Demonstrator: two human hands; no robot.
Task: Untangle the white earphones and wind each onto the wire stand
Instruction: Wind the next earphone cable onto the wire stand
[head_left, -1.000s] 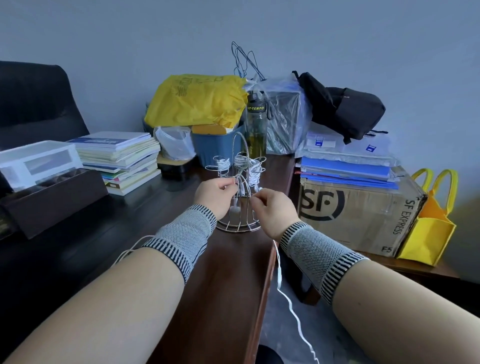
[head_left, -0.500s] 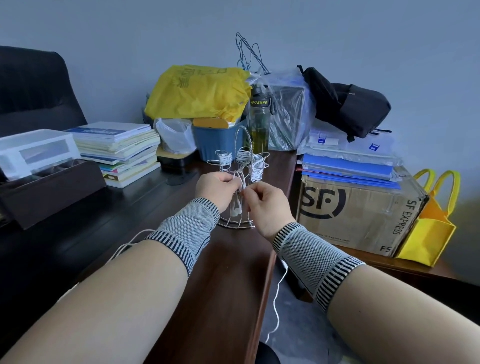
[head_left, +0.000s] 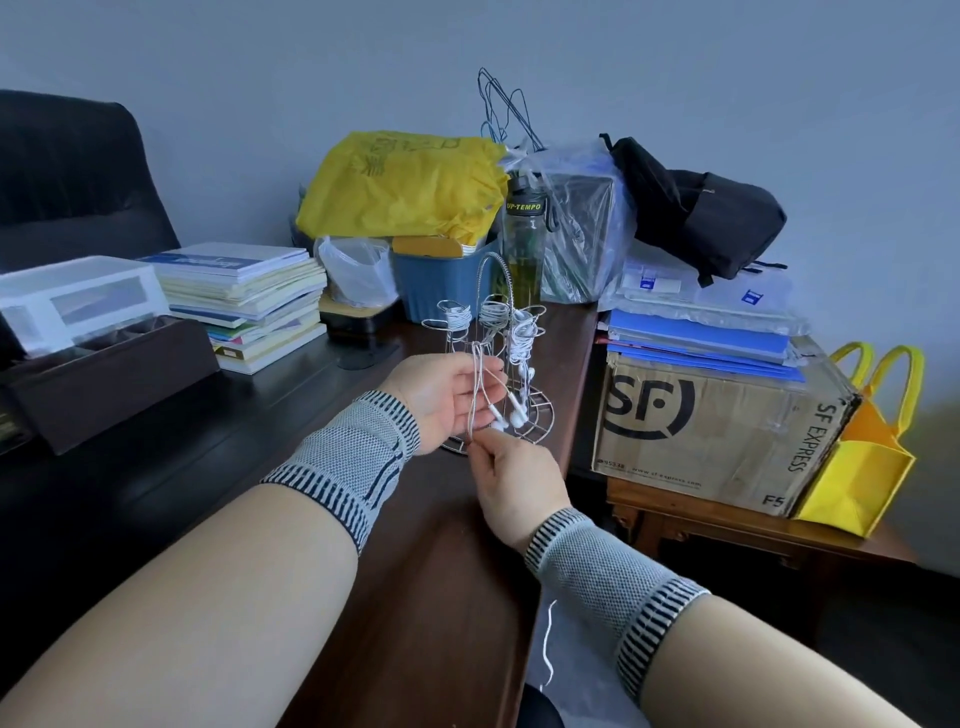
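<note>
White earphones are pinched by both hands, left hand and right hand, just before the wire stand; winding onto a free arm is judged next

Two hands, one wire stand, three wound earphone bundles.

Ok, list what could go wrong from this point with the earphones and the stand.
1. The right hand pinches the earphone cord low while the left hand holds its loop; a tug may tip the light wire stand.
2. The dangling earbuds hang beside already wound cords and could snag them.
3. The cord tail hanging off the desk edge may catch.
</note>
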